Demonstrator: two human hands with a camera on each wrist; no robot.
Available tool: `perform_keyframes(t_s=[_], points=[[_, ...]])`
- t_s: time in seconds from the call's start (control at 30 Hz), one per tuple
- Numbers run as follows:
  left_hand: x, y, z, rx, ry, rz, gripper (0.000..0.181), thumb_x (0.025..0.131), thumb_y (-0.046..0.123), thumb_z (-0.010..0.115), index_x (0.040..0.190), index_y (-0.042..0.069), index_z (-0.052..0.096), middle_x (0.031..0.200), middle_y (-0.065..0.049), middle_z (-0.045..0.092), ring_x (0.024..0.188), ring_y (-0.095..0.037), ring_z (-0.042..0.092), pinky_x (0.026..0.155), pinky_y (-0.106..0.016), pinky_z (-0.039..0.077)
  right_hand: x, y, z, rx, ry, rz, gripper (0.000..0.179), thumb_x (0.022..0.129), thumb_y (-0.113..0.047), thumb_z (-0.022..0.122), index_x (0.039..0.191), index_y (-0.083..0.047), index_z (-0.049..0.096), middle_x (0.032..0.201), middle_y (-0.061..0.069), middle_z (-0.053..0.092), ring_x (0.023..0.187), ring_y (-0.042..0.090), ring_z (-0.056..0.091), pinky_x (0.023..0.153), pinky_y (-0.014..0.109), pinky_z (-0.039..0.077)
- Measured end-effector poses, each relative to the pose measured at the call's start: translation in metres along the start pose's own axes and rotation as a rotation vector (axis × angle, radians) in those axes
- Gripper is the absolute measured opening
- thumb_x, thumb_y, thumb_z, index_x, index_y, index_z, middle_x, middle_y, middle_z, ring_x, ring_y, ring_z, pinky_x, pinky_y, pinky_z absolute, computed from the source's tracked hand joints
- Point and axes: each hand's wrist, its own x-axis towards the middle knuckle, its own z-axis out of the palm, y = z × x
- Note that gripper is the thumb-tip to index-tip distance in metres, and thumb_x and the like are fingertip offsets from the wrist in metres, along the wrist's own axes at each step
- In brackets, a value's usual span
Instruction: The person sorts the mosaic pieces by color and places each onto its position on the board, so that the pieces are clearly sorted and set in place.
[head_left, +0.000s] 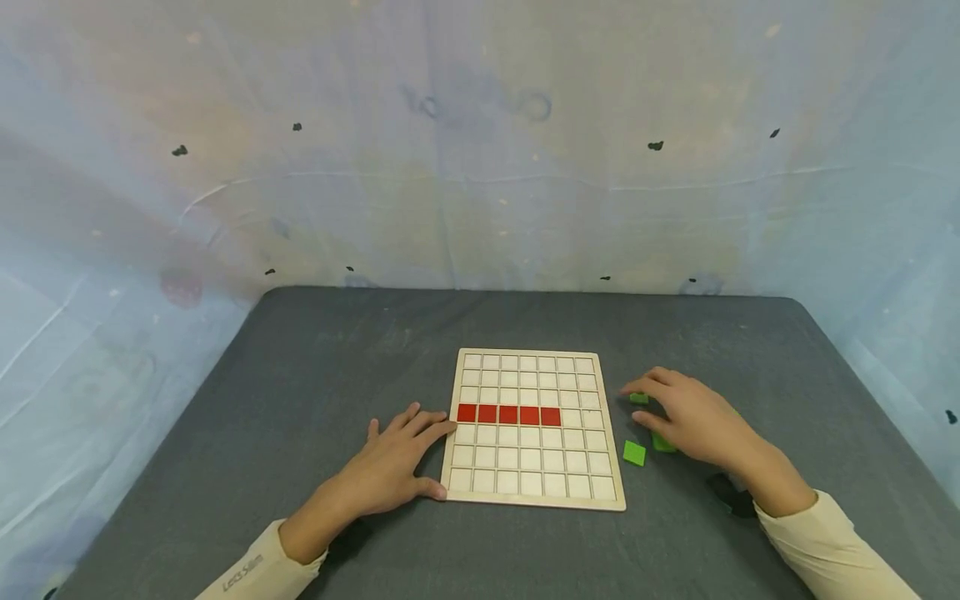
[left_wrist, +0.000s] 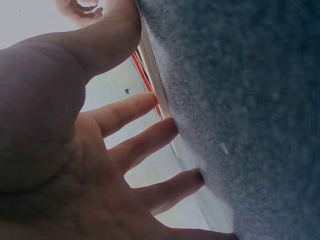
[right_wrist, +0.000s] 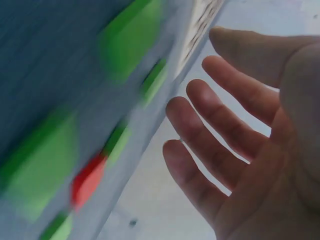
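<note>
A pale wooden grid board (head_left: 510, 459) lies on the grey table, with several red square tiles (head_left: 508, 414) in a row across its middle. My left hand (head_left: 386, 467) rests at the board's left edge, fingers spread and thumb near the lower left corner. To the right of the board, my right hand (head_left: 697, 417) hovers over loose green tiles, its fingers extended and apart with nothing held. One green tile (head_left: 634, 453) lies between that hand and the board. Seen from the right wrist, several green tiles (right_wrist: 130, 40) and a red tile (right_wrist: 88, 181) lie beneath the fingers.
A dark object (head_left: 731, 496) sits under the right wrist, partly hidden. The grey cloth-covered table (head_left: 360, 333) reaches back to a pale patterned curtain (head_left: 480, 167), which also hangs at both sides.
</note>
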Motion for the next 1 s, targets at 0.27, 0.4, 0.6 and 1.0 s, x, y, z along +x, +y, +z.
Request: perform_keyframes(t_s=[0.27,0.4,0.6,1.0], points=[[-0.001,-0.001,-0.001,0.002,-0.014,-0.015,0.086,0.073,0.049,0.081,0.149,0.029,0.045,0.158,0.002,0.039,0.152,-0.039,0.024,0.102,-0.084,0.02,-0.028,0.044,-0.009,-0.059,0.006,0.071,0.033,0.088,-0.025,0.076,0.118,-0.013,0.07,0.112,0.008,0.066,0.088,0.021,0.065,0.069,0.041,0.053],[-0.001,-0.001,-0.001,-0.002,-0.017,-0.013,0.086,0.074,0.049,0.08,0.149,0.029,0.045,0.158,0.002,0.039,0.152,-0.039,0.023,0.101,-0.084,0.02,-0.038,0.058,-0.007,-0.108,0.013,0.12,0.037,0.088,-0.03,0.076,0.12,-0.012,0.069,0.112,0.01,0.066,0.09,0.026,0.066,0.072,0.047,0.054],[-0.001,0.0,-0.001,-0.005,-0.017,-0.013,0.086,0.074,0.049,0.08,0.149,0.029,0.045,0.158,0.002,0.038,0.152,-0.039,0.023,0.102,-0.084,0.02,-0.047,0.068,-0.001,-0.151,0.018,0.149,0.042,0.09,-0.034,0.073,0.122,-0.008,0.067,0.114,0.015,0.067,0.093,0.033,0.066,0.075,0.054,0.052],[0.001,-0.001,0.001,-0.001,-0.019,-0.023,0.085,0.074,0.05,0.08,0.149,0.03,0.045,0.159,0.003,0.038,0.153,-0.039,0.022,0.103,-0.084,0.019,-0.05,0.066,0.002,-0.166,0.049,0.178,0.048,0.088,-0.041,0.074,0.121,-0.008,0.068,0.114,0.016,0.067,0.102,0.039,0.063,0.082,0.058,0.049]])
